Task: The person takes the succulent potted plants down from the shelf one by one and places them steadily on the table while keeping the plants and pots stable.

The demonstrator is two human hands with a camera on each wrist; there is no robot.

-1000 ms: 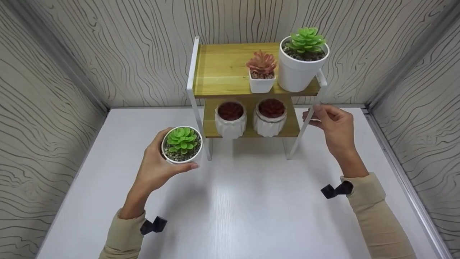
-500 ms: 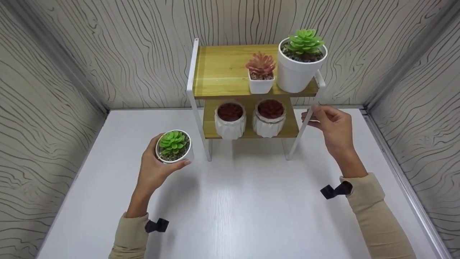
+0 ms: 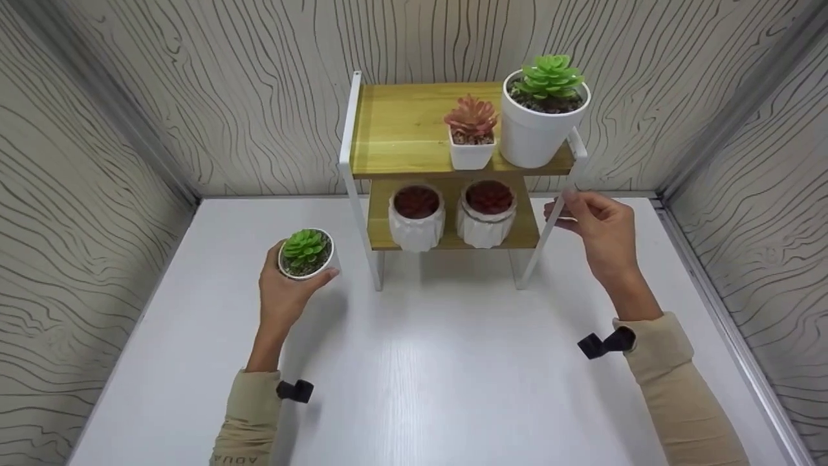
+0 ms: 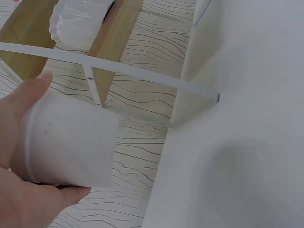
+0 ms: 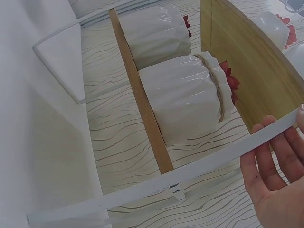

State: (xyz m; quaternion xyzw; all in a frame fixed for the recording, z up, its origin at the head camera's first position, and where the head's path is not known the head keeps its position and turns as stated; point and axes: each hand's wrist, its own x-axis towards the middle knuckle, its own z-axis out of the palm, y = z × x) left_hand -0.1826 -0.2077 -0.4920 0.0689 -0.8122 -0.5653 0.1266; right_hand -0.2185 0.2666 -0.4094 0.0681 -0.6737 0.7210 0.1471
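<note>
My left hand [image 3: 282, 299] grips a white pot [image 4: 78, 140] holding a bright green succulent [image 3: 304, 247], left of a two-tier plant shelf [image 3: 407, 120]. The pot is off the table, slightly tilted, its shadow on the tabletop. At the shelf's right side, my right hand [image 3: 607, 236] holds the white metal frame [image 5: 223, 152], fingers behind the bar and thumb against it. Upstairs on the shelf stand a pink succulent in a small square pot [image 3: 472, 154] and a larger white pot [image 3: 538, 133] with a green succulent. Two ribbed white pots [image 3: 417, 232] with dark red plants occupy the lower board.
The shelf stands on a white table [image 3: 414, 388] against a wood-grain patterned back wall [image 3: 259, 97]. Patterned side walls [image 3: 52, 259] enclose the table at left and right, with metal edging in the corners.
My left hand has carried the potted green succulent leftward, away from the shelf's left leg, and a little farther back. The right hand keeps its hold on the frame.
</note>
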